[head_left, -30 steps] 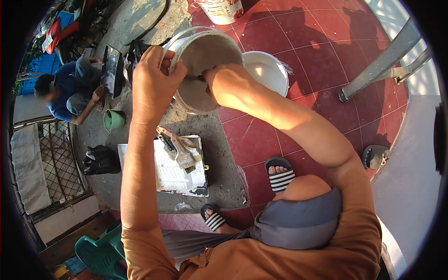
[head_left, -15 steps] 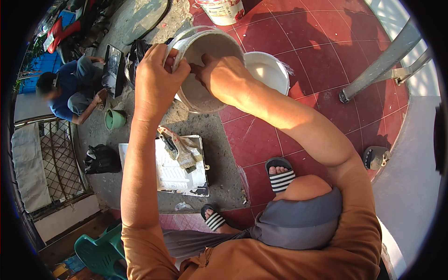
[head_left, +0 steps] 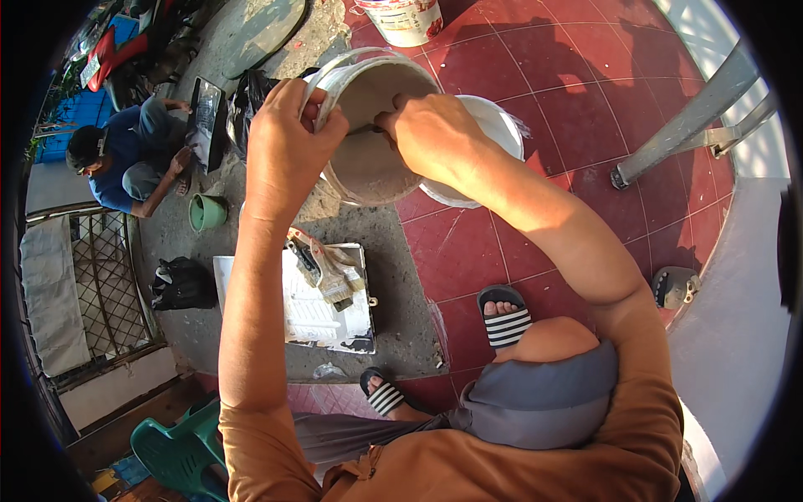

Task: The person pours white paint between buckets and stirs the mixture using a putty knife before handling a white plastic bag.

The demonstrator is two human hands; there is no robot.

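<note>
Compared with a second ago, little has shifted: the right hand [head_left: 435, 134] has drawn up from deeper inside the tilted bucket [head_left: 368, 125] to its rim, and the left hand [head_left: 284, 146] still clamps the near edge. That bucket is white, paint-smeared, held in the air with its mouth facing the person, above the seam where grey concrete [head_left: 393, 276] meets red floor tiles [head_left: 502, 243]. The left grip is closed around the rim and wire handle; the right is pinched narrow on something at the inner wall, too small to make out. A second white bucket [head_left: 493, 125] stands just behind the right wrist, touching the held one in this view. Below lie a white paint tray [head_left: 309, 314] with a brush [head_left: 330, 272] across it. Another person [head_left: 125, 159] crouches well off to the left beside a small green pot [head_left: 207, 212].

For clean work here, I judge the left hand should keep the bucket steady while the right works along the wall in short passes.
</note>
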